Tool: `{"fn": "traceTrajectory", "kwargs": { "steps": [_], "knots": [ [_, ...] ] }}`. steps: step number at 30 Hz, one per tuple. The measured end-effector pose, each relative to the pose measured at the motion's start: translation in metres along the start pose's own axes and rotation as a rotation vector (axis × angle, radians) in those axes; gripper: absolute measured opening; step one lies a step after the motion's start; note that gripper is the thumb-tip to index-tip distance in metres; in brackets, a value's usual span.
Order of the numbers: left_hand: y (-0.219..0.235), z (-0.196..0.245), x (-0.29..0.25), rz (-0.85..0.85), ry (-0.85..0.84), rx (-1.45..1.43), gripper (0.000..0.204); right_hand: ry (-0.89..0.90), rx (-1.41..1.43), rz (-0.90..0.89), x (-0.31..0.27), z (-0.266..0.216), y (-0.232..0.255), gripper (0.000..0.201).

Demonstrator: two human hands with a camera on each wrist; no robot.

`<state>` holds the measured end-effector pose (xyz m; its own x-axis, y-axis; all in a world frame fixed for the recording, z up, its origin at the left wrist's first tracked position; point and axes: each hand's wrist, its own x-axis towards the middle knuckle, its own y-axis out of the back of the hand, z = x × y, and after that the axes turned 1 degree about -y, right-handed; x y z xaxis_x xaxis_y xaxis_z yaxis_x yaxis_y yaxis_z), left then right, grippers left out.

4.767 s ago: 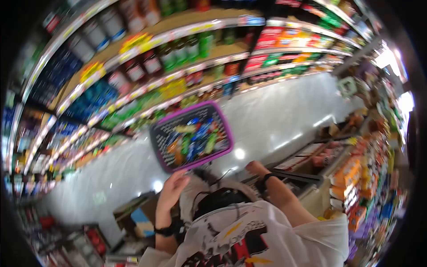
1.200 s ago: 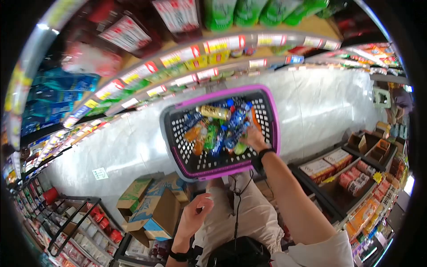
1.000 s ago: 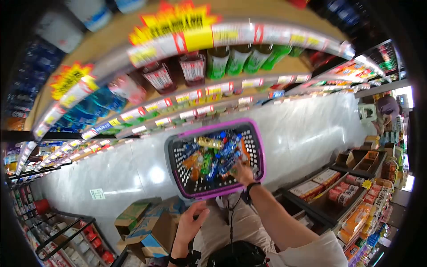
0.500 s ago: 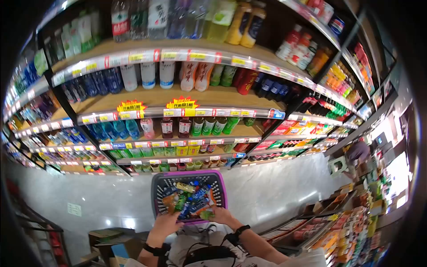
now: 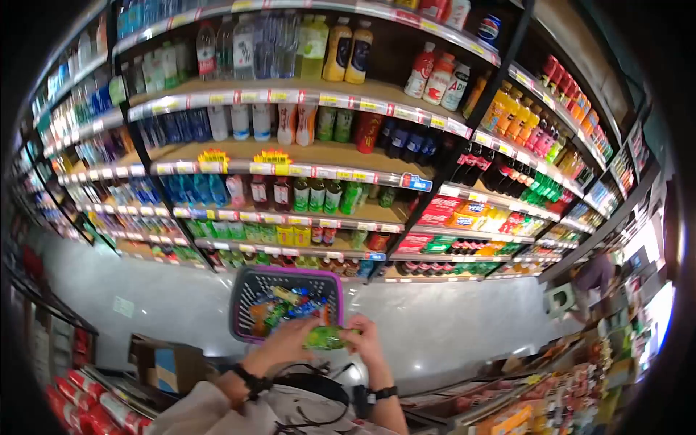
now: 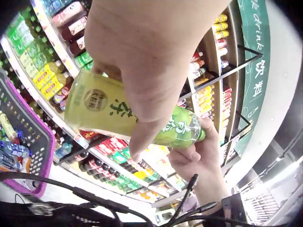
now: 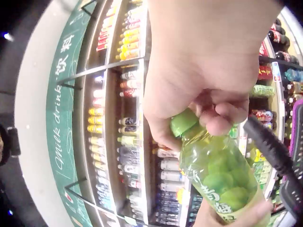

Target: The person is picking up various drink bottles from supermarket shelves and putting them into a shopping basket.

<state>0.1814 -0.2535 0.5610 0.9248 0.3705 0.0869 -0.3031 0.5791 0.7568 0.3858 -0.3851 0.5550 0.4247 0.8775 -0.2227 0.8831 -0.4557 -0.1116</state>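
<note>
A clear bottle of green drink (image 5: 325, 337) is held sideways between both hands, in front of the waist. My left hand (image 5: 284, 342) grips its body, fingers wrapped over the label, as the left wrist view shows with the bottle's base (image 6: 78, 101) pointing left. At the neck end, my right hand (image 5: 367, 339) pinches the green cap (image 7: 184, 123) between thumb and curled fingers. Green fruit pictures and white characters show on the label (image 7: 222, 182). Behind the hands stands a grey shopping basket with a purple rim (image 5: 339, 293), holding several bottles and packets (image 5: 290, 301).
Shelves of drinks (image 5: 290, 167) run along the far side of the aisle. Cardboard boxes (image 5: 167, 362) stand low on the left, and displays of packaged goods (image 5: 522, 406) line the right. A pale stool (image 5: 560, 299) and another person (image 5: 594, 275) are farther right.
My right hand has come out of the basket with the green bottle. My left hand has moved in from beside the basket and now grips the bottle's body. The head view has tilted up.
</note>
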Motion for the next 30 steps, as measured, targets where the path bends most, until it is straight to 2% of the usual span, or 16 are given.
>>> {"fn": "traceTrajectory", "kwargs": {
  "steps": [6,9,11,14,15,17,18,19,20,21,22,24,25,26,29,30],
  "knots": [
    [0.023,0.036,0.042,-0.238,0.11,0.077,0.082,-0.049,0.445,0.032,-0.006,-0.001,0.046,0.011],
    [0.014,0.021,0.041,-0.224,0.163,0.026,0.078,-0.13,0.554,-0.008,-0.006,-0.005,0.049,0.024],
    [0.01,-0.002,0.034,-0.183,0.205,-0.027,0.077,-0.207,0.42,-0.037,-0.001,0.003,0.049,0.042],
    [0.02,-0.031,0.033,-0.11,0.268,-0.23,0.078,-0.241,0.302,-0.146,0.011,0.007,0.033,0.047],
    [0.025,-0.035,0.036,-0.066,0.291,-0.1,0.077,-0.281,0.197,-0.169,0.014,0.002,0.025,0.049],
    [0.017,-0.052,0.039,0.022,0.3,-0.417,0.067,-0.305,0.057,-0.304,0.027,0.02,0.021,0.053],
    [0.023,-0.055,0.042,0.112,0.3,-0.657,0.057,-0.273,0.049,-0.344,0.029,0.008,0.008,0.051],
    [0.022,-0.062,0.043,0.075,0.408,-0.905,0.047,-0.252,0.017,-0.405,0.037,-0.005,-0.002,0.049],
    [0.034,-0.052,0.05,0.207,0.397,-0.99,0.039,-0.206,-0.04,-0.434,0.053,-0.009,-0.006,0.047],
    [0.044,-0.055,0.052,0.27,0.395,-1.036,0.035,-0.159,-0.096,-0.464,0.069,-0.005,-0.014,0.046],
    [0.035,-0.042,0.022,0.295,0.51,-1.019,0.035,-0.222,-0.127,-0.477,0.051,-0.007,-0.026,0.046],
    [0.034,-0.04,0.006,0.296,0.48,-0.923,0.039,-0.259,-0.148,-0.522,0.048,-0.002,-0.039,0.046],
    [0.034,-0.059,0.013,0.278,0.46,-0.93,0.04,-0.195,-0.221,-0.521,0.069,0.003,-0.038,0.047],
    [0.044,-0.057,0.004,0.291,0.459,-1.021,0.046,-0.097,-0.286,-0.526,0.075,0.011,-0.051,0.048],
    [0.029,-0.041,-0.019,0.343,0.552,-1.101,0.053,-0.105,-0.307,-0.523,0.052,-0.003,-0.054,0.046],
    [0.025,-0.042,-0.026,0.377,0.515,-1.11,0.055,-0.115,-0.299,-0.543,0.051,-0.002,-0.06,0.046]
  ]
}}
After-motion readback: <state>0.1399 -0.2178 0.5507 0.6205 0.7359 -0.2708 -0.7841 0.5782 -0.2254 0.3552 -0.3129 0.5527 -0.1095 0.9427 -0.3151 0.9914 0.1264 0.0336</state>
